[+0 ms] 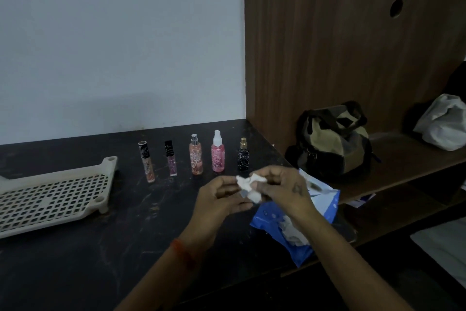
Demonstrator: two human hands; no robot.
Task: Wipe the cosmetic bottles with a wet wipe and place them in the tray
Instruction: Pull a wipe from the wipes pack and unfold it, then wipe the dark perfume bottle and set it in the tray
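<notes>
Both our hands, left (pixel 222 196) and right (pixel 285 188), grip the crumpled white wet wipe (pixel 249 184) (fingers curled round it) above the dark bench (pixel 126 247); five cosmetic bottles (pixel 218 156) stand upright behind, untouched.

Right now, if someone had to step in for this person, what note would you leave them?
Left hand and right hand: both hold one crumpled white wet wipe above the dark table, apparently opening it out.
Wipes pack: blue, open, on the table under the right hand.
Bottles: five stand upright in a row behind the hands, from left a peach tube, purple tube, orange spray bottle, pink spray bottle, black bottle.
Tray: perforated, at the left, holding no bottles.
Done: wipe pulled out.
Left: wipe all five bottles, place each in the tray.
</notes>
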